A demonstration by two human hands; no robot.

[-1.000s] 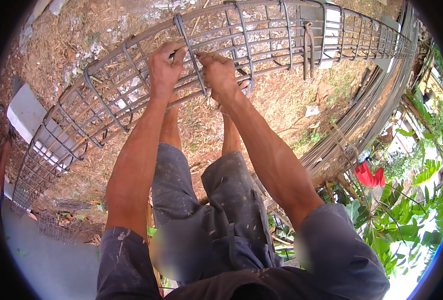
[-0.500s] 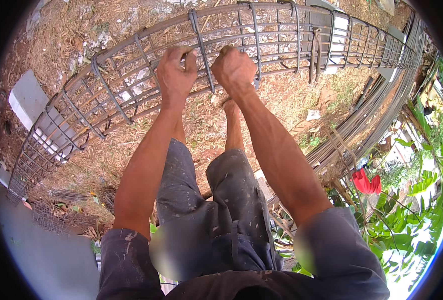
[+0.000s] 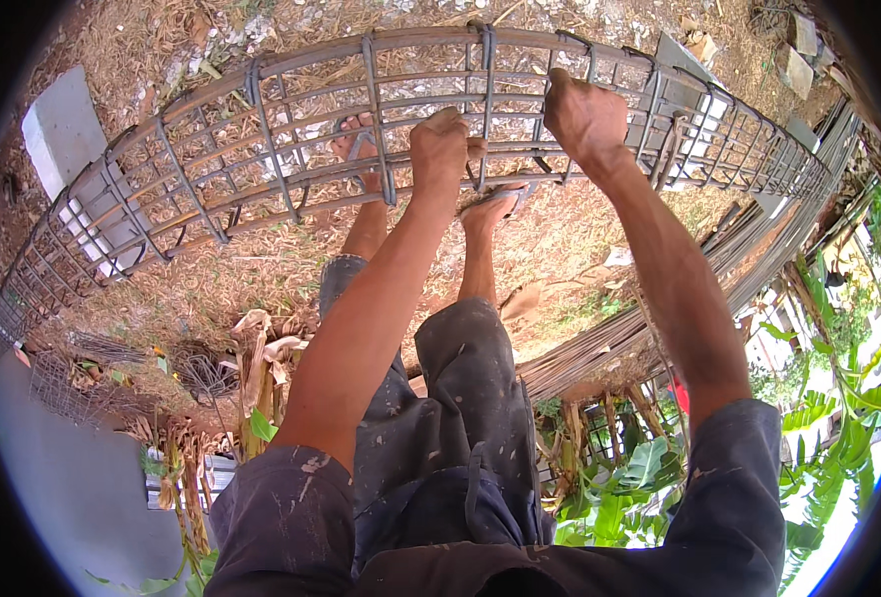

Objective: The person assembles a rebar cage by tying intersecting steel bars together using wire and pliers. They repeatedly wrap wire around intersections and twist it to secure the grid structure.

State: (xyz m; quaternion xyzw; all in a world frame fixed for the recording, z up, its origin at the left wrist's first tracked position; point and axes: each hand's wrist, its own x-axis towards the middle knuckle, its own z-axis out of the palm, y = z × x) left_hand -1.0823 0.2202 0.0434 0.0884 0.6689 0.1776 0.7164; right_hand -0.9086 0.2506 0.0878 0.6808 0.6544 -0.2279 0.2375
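A long cage of steel rebar [image 3: 291,134], made of lengthwise bars and square stirrups, stretches across the view in front of me. My left hand [image 3: 439,149] is closed at its middle, beside a stirrup [image 3: 487,95]. What lies inside its fingers is hidden. Farther right, my right hand [image 3: 587,117] forms a fist over the cage, its thumb side up, close to another crosswise bar. I cannot make out what it holds. Just right of that fist, a rusty pincer-like tool [image 3: 670,151] hangs over the bars.
Pale slabs [image 3: 65,129] sit under the cage at the left, with another [image 3: 684,75] at the right. Loose rebar rods [image 3: 649,323] lie bundled behind the right arm. My sandalled feet [image 3: 490,204] stand at the cage on straw-strewn ground. Wire mesh [image 3: 62,388] lies left; banana plants [image 3: 629,488] grow nearby.
Both hands have moved right along the cage, and the gap between them has widened. My view has shifted, so both feet now show, one seen through the bars.
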